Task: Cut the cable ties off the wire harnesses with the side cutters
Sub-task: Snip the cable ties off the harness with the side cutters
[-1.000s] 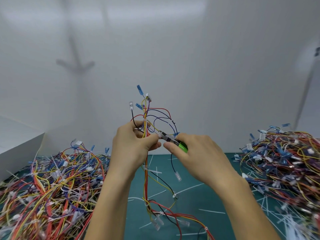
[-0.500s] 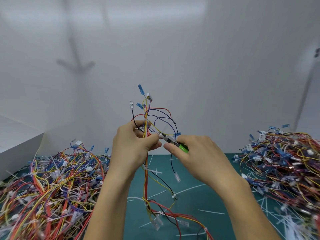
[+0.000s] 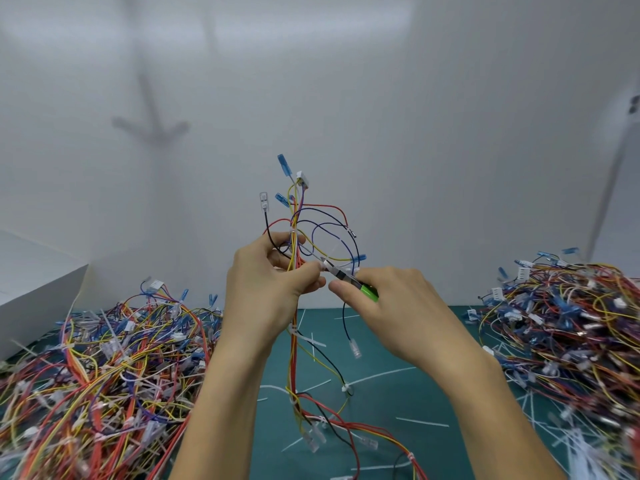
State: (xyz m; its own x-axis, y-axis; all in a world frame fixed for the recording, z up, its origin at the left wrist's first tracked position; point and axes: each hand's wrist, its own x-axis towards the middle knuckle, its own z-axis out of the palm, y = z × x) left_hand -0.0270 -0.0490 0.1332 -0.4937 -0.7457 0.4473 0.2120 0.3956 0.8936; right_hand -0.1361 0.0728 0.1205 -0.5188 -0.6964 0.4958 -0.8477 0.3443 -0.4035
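Head view: the left hand (image 3: 273, 289) sits at the centre of the frame, fingers and thumb curled round a wire harness (image 3: 293, 216) and holding it upright. Its blue and white connectors fan out above the fist, and its lower wires trail down onto the green cutting mat (image 3: 433, 341). The right hand (image 3: 398, 306), just right of centre, grips the side cutters (image 3: 349, 280) by their green handle. The metal nose points up and left and reaches the bundle at the left thumb and fingertips; whether the blades are closed I cannot tell. A white cable tie (image 3: 294, 330) wraps the harness below the left hand. Cut tie strips (image 3: 381, 375) lie scattered on the mat. One heap of harnesses (image 3: 104, 368) fills the lower left, and another heap (image 3: 571, 323) fills the right. A white box (image 3: 34, 282) stands at the left edge.
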